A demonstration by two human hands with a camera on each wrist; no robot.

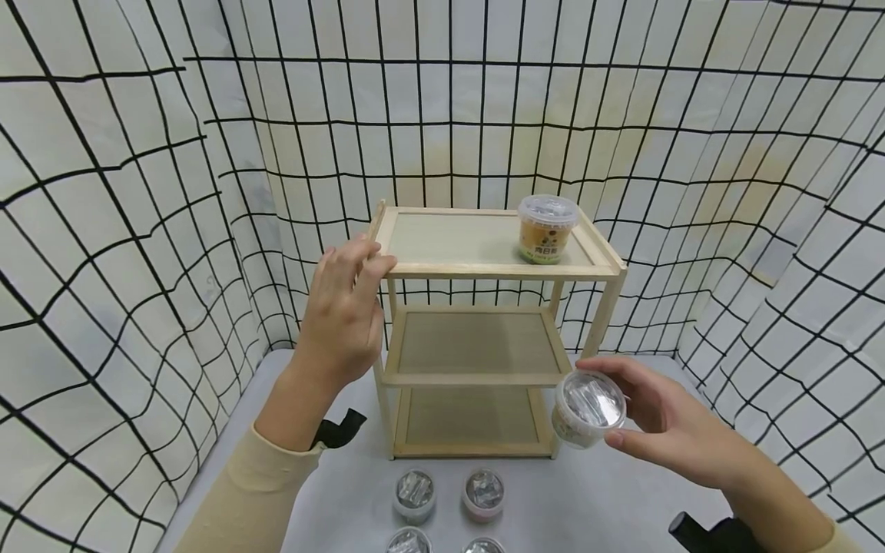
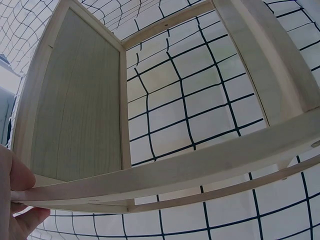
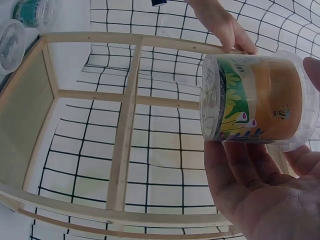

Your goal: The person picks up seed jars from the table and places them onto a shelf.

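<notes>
Right hand [image 1: 664, 418], at the lower right of the head view, holds a small clear-lidded tub [image 1: 588, 408] on its side, thumb and fingers curled round it, just in front of the lower right corner of a three-tier wooden shelf [image 1: 484, 270]. From the right wrist view the tub [image 3: 257, 102] shows an orange body with a green leafy label, lying in the fingers. Left hand [image 1: 342, 315], left of centre, rests on the front left corner of the shelf's top tier, its fingers laid fairly straight over the rim and thumb below; the left wrist view shows only a thumb [image 2: 15, 175] against the wooden rail. On the top tier, upper right of the shelf, stands a second tub [image 1: 547, 228], upright. Along the bottom edge, four more small tubs [image 1: 448, 507] sit on the grey table [image 1: 608, 499] in two rows.
</notes>
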